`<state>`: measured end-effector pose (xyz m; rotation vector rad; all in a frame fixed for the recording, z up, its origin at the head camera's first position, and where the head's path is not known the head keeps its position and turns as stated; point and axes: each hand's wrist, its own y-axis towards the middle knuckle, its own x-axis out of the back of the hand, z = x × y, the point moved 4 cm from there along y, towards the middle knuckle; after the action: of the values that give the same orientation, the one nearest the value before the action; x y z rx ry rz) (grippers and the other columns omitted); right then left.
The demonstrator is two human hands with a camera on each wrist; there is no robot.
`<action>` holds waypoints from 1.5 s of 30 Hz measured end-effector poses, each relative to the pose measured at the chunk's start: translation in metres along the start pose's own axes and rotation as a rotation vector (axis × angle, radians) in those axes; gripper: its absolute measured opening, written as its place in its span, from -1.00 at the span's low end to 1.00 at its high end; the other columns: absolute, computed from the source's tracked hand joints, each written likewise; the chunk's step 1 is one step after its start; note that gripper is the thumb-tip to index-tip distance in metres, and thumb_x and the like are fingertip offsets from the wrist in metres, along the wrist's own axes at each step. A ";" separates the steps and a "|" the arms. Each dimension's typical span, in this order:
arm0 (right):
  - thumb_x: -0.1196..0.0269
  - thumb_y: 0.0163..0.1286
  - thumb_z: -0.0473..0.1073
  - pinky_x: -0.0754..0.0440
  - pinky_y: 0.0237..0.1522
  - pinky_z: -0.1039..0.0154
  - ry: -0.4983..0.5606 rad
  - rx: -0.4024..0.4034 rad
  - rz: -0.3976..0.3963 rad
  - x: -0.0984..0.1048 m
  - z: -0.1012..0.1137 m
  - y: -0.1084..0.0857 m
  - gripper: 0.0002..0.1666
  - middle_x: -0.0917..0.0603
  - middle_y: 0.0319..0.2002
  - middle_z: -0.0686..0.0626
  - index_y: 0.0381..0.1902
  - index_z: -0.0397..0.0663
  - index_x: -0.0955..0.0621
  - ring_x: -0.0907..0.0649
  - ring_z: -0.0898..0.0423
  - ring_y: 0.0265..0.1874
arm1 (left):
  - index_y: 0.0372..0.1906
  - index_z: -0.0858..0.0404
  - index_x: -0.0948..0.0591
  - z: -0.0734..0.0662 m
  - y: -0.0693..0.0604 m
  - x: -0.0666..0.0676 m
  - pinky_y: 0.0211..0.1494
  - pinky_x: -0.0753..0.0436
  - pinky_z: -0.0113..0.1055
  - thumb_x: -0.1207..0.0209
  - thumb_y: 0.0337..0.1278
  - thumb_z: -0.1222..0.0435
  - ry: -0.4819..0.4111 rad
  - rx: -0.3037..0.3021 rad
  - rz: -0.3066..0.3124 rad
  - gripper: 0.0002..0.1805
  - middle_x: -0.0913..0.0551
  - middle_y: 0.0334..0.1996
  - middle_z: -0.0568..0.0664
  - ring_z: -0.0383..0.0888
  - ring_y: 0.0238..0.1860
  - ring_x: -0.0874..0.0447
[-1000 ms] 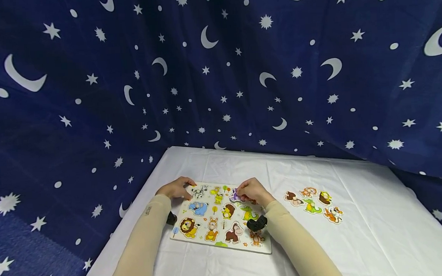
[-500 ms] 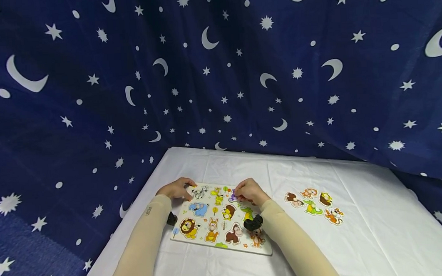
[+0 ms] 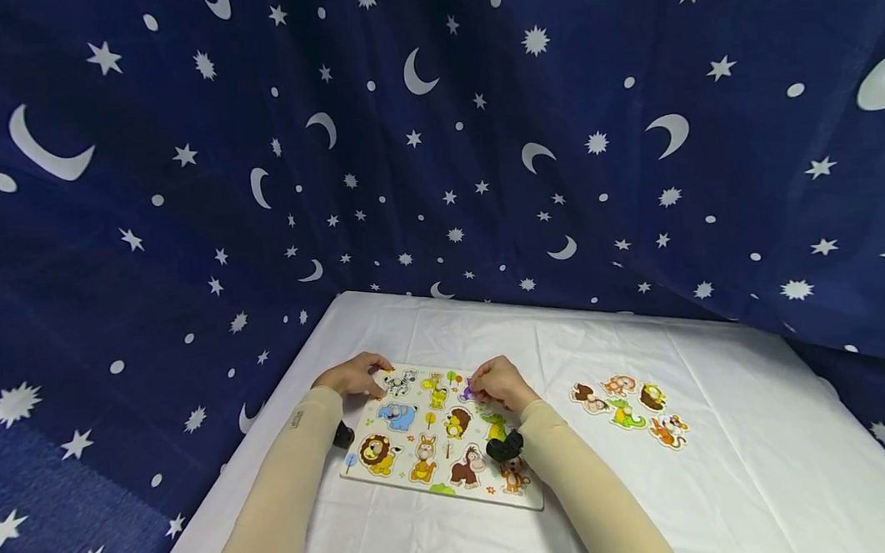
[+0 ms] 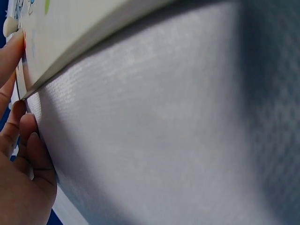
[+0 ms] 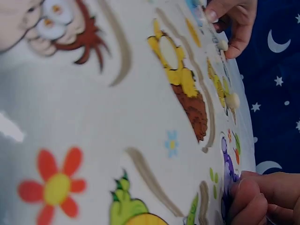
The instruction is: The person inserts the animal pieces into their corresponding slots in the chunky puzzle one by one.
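Note:
A white puzzle board (image 3: 401, 435) with cartoon animals lies on the table. My left hand (image 3: 352, 376) holds its far left corner, next to the zebra piece (image 3: 400, 383); in the left wrist view the thumb (image 4: 13, 54) lies on the board's face and the other fingers are at its edge. At the far right of the board, my right hand (image 3: 502, 382) pinches a purple animal puzzle piece (image 3: 465, 390) over its purple picture. The right wrist view shows the fingertips on that purple piece (image 5: 228, 166), partly hiding it.
Right of the board lie several loose puzzle pieces: a brown monkey (image 3: 587, 397), a lion-like orange one (image 3: 619, 385), a hedgehog (image 3: 652, 397), a green crocodile (image 3: 626, 415) and a tiger-like orange one (image 3: 668, 432). White cloth (image 3: 752, 461) covers the table. A starry blue curtain (image 3: 437, 176) hangs behind.
My right hand has shifted slightly left over the purple piece, then stayed nearly still. The left hand keeps its hold on the board.

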<state>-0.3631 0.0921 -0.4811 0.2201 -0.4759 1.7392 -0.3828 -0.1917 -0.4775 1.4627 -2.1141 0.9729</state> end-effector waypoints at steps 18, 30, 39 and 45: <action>-0.29 0.33 -0.36 -0.48 -0.63 0.36 0.010 0.024 -0.028 0.008 0.008 -0.014 -0.85 -0.65 -0.63 -0.05 -0.18 -0.33 -0.70 -0.54 0.20 -0.70 | 0.11 0.12 -0.59 0.006 0.003 0.005 0.55 -0.10 0.14 -0.43 -0.01 0.41 -0.078 0.038 0.014 -0.49 -0.24 0.48 0.16 0.14 0.45 -0.15; -0.20 0.38 -0.35 -0.53 -0.58 0.35 0.059 0.011 -0.063 0.044 -0.011 -0.024 -0.79 -0.62 -0.63 -0.02 -0.16 -0.45 -0.65 -0.55 0.21 -0.68 | 0.12 0.14 -0.57 0.003 0.002 0.007 0.55 -0.06 0.15 -0.41 -0.01 0.43 -0.086 0.037 0.023 -0.48 -0.15 0.53 0.21 0.17 0.48 -0.10; -0.19 0.38 -0.35 -0.54 -0.56 0.35 0.031 -0.022 -0.111 0.073 -0.037 -0.035 -0.79 -0.62 -0.59 -0.03 -0.20 -0.46 -0.65 -0.55 0.20 -0.66 | 0.12 0.19 -0.57 0.006 0.003 0.002 0.57 -0.05 0.13 -0.42 -0.01 0.41 -0.043 0.008 0.034 -0.49 -0.30 0.44 0.19 0.14 0.45 -0.15; -0.19 0.34 -0.37 -0.53 -0.57 0.35 0.031 -0.039 -0.158 0.095 -0.049 -0.046 -0.80 -0.61 -0.62 -0.02 -0.21 -0.49 -0.63 -0.55 0.21 -0.66 | 0.13 0.17 -0.58 0.005 0.003 0.002 0.56 -0.07 0.13 -0.41 0.00 0.41 -0.048 0.011 0.035 -0.49 -0.30 0.44 0.17 0.14 0.44 -0.17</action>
<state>-0.3341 0.2045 -0.4783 0.1970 -0.4569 1.5759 -0.3863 -0.1962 -0.4808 1.4725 -2.1784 0.9733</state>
